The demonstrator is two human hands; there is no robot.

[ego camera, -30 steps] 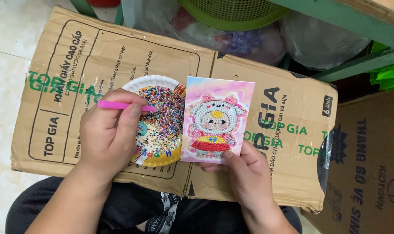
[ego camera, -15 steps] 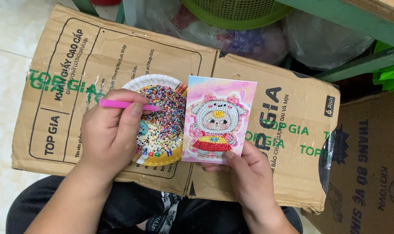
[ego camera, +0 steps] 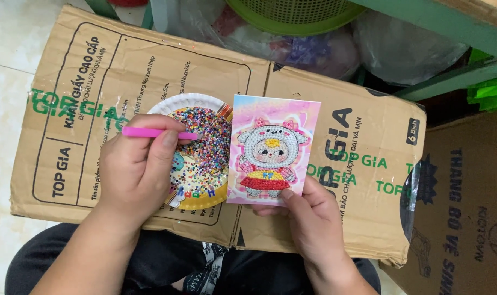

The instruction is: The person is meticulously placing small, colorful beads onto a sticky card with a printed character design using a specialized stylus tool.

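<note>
My left hand (ego camera: 134,169) holds a pink pen-shaped tool (ego camera: 155,133), its tip lying over a paper plate (ego camera: 185,101) heaped with several small multicoloured beads (ego camera: 205,153). My right hand (ego camera: 314,218) grips the lower edge of a pink picture card (ego camera: 273,150) showing a cartoon figure in a red skirt made of tiny gems. The card stands just right of the plate, overlapping its rim. Plate and card rest over a flattened brown cardboard box (ego camera: 341,104) lying across my lap.
A green plastic basket (ego camera: 292,13) and clear plastic bags (ego camera: 407,49) sit beyond the cardboard. A green frame (ego camera: 450,22) runs along the upper right. Another brown box (ego camera: 467,207) stands at the right. Pale floor tiles (ego camera: 3,54) show at the left.
</note>
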